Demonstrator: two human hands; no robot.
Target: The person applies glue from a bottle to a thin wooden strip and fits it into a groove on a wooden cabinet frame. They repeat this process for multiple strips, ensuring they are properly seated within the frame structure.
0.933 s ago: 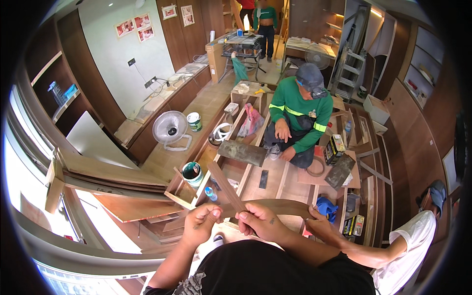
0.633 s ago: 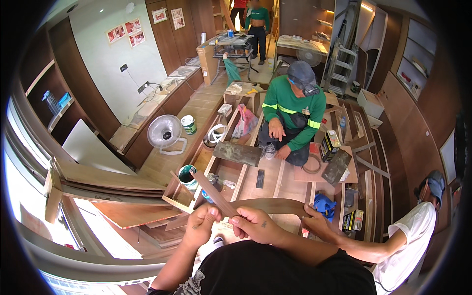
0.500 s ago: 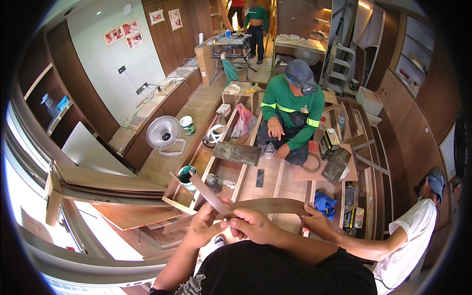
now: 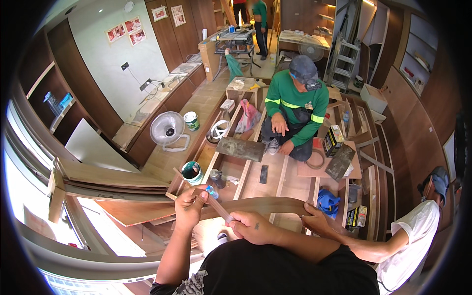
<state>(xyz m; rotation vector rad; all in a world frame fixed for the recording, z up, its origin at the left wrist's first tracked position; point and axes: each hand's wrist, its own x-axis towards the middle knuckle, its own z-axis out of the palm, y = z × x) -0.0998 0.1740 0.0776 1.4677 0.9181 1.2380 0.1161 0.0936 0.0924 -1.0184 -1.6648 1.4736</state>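
The left hand (image 4: 189, 206) pinches one end of a thin strip (image 4: 220, 210); the right hand (image 4: 250, 227) is closed on the other end at 4 o'clock, stretching it taut just above the long curved board (image 4: 265, 204), probably to line it up. A co-worker's hand (image 4: 314, 220) at 3 o'clock steadies the board. A green can (image 4: 191, 172) stands at 12 o'clock.

Curved board (image 4: 265, 205): mid brown, faint wood grain. Narrow strip (image 4: 220, 210): pale tan. Paint can (image 4: 191, 172): teal-green inside, white rim. Standing fan (image 4: 167, 129): white. Seated person's shirt (image 4: 294, 101): green, yellow-and-grey reflective bands; cap (image 4: 303, 69) grey. Plastic bag (image 4: 249, 117): pink. Cloth (image 4: 328, 202): blue. Wall (image 4: 118, 54): pale grey-white.
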